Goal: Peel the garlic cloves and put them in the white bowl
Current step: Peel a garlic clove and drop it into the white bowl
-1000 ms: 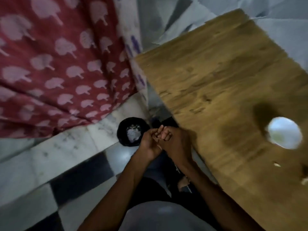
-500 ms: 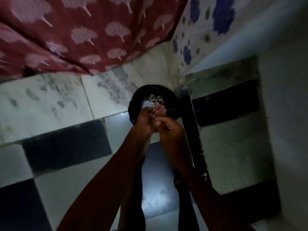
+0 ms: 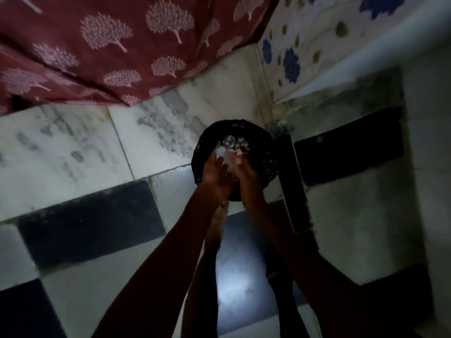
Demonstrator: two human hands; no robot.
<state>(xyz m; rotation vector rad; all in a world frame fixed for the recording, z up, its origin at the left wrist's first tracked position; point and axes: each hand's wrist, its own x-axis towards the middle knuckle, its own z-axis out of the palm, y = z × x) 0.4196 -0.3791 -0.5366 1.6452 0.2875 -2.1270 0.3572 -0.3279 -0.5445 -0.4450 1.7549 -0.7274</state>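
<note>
1. Pale peel scraps point(image 3: 235, 143) lie in the round black bin point(image 3: 268, 164): some peeling is judged done
2. The left hand point(image 3: 216, 173) is held straight-fingered above it; the right hand point(image 3: 250, 184) is blurred, so its grip cannot be told
3. The garlic cloves and white bowl are not seen

Two hands, left hand point(image 3: 215, 177) and right hand point(image 3: 252, 189) — one black bin point(image 3: 264, 152).

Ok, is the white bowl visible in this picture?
No, the one container in view is a black bin on the tiled floor, under the left hand and right hand.
</note>
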